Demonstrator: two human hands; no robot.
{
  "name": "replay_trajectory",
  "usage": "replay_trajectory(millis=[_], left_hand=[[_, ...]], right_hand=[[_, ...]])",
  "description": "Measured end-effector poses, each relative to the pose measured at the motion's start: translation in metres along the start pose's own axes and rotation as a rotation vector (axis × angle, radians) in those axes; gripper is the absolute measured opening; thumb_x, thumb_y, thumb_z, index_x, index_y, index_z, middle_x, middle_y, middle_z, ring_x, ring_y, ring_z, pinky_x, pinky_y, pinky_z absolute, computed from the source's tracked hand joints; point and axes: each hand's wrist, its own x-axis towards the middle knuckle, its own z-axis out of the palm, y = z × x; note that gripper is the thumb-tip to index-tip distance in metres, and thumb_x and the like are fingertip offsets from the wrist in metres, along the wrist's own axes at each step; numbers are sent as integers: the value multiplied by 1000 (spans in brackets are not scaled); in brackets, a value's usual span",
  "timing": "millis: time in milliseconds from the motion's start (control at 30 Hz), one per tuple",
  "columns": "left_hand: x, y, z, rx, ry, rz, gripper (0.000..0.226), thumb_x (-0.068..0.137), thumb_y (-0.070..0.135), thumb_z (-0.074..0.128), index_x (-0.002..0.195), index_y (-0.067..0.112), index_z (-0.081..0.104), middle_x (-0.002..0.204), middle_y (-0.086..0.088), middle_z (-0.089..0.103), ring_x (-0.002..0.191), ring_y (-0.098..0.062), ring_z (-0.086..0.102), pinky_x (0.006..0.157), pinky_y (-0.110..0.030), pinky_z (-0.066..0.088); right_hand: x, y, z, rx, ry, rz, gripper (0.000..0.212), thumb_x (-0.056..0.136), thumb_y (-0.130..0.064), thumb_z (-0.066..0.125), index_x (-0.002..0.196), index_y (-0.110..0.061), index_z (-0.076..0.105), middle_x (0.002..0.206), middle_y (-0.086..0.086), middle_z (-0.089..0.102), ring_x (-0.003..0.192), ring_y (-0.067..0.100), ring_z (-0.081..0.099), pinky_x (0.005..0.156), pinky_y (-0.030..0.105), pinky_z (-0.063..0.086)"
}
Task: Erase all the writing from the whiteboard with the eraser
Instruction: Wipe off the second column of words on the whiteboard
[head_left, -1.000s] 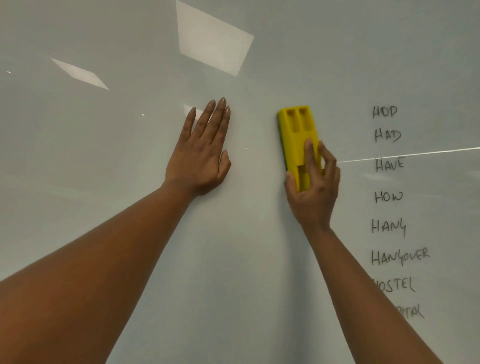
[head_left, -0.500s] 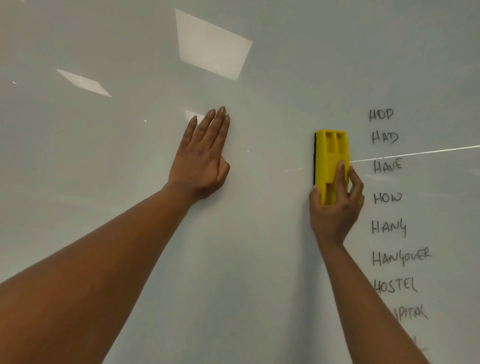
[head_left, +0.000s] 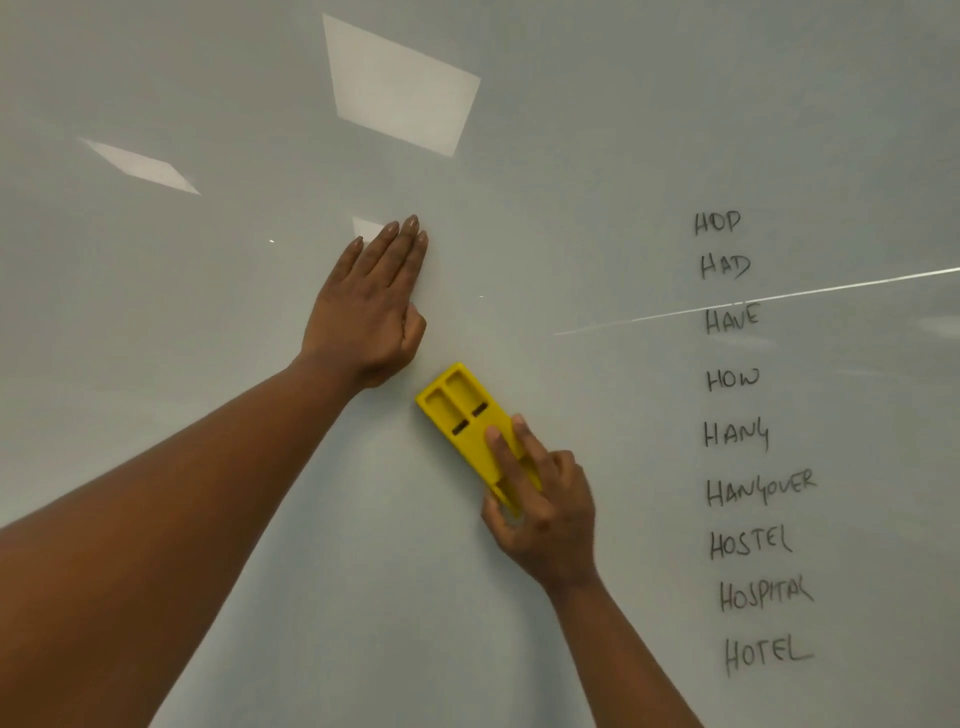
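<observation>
A glossy whiteboard (head_left: 519, 156) fills the view. My right hand (head_left: 545, 514) grips the lower end of a yellow eraser (head_left: 460, 413), which is pressed flat on the board and tilted up to the left, just below my left hand. My left hand (head_left: 371, 312) lies flat on the board with fingers together, holding nothing. A column of black handwritten words (head_left: 748, 436) runs down the right side, from HOP at the top to HOTEL at the bottom, well to the right of the eraser.
Ceiling lights reflect as bright patches (head_left: 400, 88) on the upper board. A thin bright streak (head_left: 753, 301) crosses the right part near the word HAVE. The board around both hands carries no writing.
My right hand has swept the eraser down and to the left, away from the word column, and tilted it. My left hand has stayed flat in place.
</observation>
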Motion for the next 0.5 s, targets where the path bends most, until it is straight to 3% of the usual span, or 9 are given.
replay_trajectory(millis=[67, 233, 300, 367, 500], left_hand=[[0, 2, 0, -7, 3, -9, 72, 81, 31, 15, 147, 3, 26, 154, -13, 21, 142, -26, 21, 115, -37, 9], [0, 8, 5, -22, 24, -28, 72, 81, 30, 17, 147, 1, 24, 154, -14, 21, 143, -27, 19, 116, -40, 8], [0, 10, 8, -27, 39, -37, 72, 82, 30, 18, 147, 1, 23, 155, -14, 20, 143, -28, 18, 116, -42, 8], [0, 12, 10, -34, 45, -52, 72, 83, 32, 17, 148, 1, 20, 155, -14, 18, 144, -28, 16, 116, -42, 6], [1, 14, 12, -16, 40, -69, 74, 85, 40, 13, 149, 2, 15, 157, -13, 13, 145, -27, 11, 116, -41, 3]], right_hand=[[-8, 28, -9, -56, 19, 78, 59, 77, -27, 55, 134, -20, 43, 136, 6, 43, 72, 28, 51, 64, 33, 44], [-4, 59, -20, -30, 139, 642, 60, 81, -37, 48, 138, -17, 43, 135, 12, 48, 98, 30, 53, 75, 40, 51], [11, 48, -16, 24, 208, 763, 62, 80, -39, 48, 136, -15, 46, 134, 14, 49, 102, 33, 54, 79, 42, 49], [23, 29, -10, 51, 243, 763, 61, 79, -38, 50, 135, -14, 48, 132, 15, 51, 102, 34, 55, 81, 40, 49], [15, -11, 4, 18, 148, 479, 58, 81, -33, 54, 136, -16, 44, 135, 11, 48, 95, 25, 50, 81, 34, 44]])
